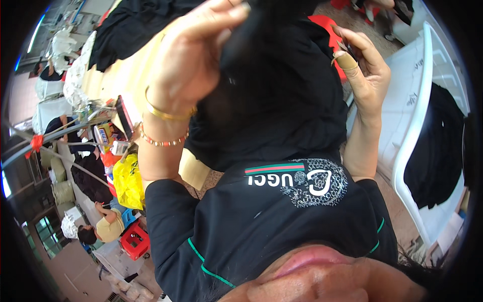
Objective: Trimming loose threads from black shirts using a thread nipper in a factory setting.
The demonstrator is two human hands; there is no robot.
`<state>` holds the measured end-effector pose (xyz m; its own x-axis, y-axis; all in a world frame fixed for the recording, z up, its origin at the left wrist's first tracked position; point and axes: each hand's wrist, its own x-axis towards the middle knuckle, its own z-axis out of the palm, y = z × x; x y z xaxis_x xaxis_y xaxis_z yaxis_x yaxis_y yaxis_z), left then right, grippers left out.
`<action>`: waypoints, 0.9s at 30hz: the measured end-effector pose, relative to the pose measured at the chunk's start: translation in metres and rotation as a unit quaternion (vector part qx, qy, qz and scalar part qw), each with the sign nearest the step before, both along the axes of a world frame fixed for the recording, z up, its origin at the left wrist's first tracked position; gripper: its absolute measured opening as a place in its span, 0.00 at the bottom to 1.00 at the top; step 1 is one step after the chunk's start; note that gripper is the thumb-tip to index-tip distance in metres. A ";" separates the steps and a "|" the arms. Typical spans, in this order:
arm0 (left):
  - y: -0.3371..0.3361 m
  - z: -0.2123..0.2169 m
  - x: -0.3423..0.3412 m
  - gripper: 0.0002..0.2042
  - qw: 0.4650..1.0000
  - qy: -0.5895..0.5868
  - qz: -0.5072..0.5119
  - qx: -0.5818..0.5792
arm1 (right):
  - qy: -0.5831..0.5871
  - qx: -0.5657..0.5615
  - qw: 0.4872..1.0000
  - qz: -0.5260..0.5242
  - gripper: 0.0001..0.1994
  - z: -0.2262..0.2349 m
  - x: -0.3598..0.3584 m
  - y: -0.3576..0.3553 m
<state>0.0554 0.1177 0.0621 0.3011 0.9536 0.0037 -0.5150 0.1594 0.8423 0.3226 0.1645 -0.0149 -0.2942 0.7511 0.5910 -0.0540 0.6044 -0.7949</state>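
Black cloth [271, 95] hangs in front of me and covers my lap in loose folds. Its upper part, near my left hand, is smeared by motion. My left hand [188, 55], raised at the upper left, is closed on this cloth with the fingertips at its edge. My right hand [370, 73] is held up on the right, apart from my left hand. A tan finger cover [348, 61] wraps its thumb. Between thumb and fingers it pinches a small dark pointed tool that looks like thread snips [342, 48], partly hidden by the fingers.
At my right stands a large white tub [410, 131] with black cloth [440, 146] inside. More black cloth [131, 35] lies on a pale wooden table [108, 75] ahead left. A yellow bag [128, 181], a red stool [135, 240] and a seated person [108, 226] are to the left.
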 end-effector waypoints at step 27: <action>-0.026 -0.100 0.020 0.10 0.965 0.218 0.145 0.022 | -0.231 0.105 0.965 0.060 0.19 -0.009 -0.029 -0.009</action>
<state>0.0757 0.0912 -0.0382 0.0031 0.9998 -0.0207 -0.1285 0.0209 0.9915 0.2935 0.1558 -0.0241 -0.6404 0.5733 0.5111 0.1968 0.7657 -0.6123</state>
